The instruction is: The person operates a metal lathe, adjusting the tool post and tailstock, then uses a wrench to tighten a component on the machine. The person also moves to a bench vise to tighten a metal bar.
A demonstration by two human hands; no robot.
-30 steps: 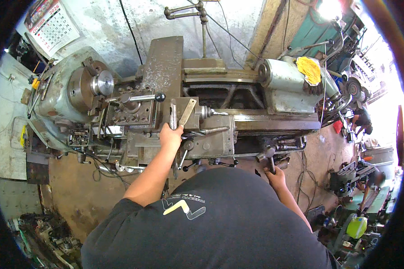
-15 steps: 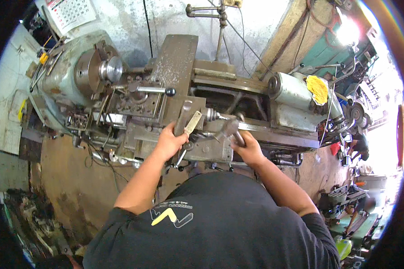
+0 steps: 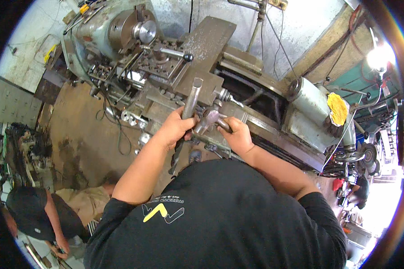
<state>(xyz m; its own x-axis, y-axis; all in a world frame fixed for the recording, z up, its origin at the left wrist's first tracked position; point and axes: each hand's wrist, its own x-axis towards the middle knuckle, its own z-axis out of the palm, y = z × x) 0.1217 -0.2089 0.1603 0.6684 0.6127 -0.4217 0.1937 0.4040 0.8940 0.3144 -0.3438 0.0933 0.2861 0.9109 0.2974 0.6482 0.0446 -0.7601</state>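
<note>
Steel round bar (image 3: 191, 99) is standing tilted over the lathe carriage (image 3: 202, 49); your left hand (image 3: 175, 130) is clenching its lower end to steady it. Your right hand (image 3: 238, 136) is gripping a hammer (image 3: 209, 119) beside it, apparently for tapping.

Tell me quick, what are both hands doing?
Left hand: closed around a grey metal bar.
Right hand: closed on a hammer.
</note>
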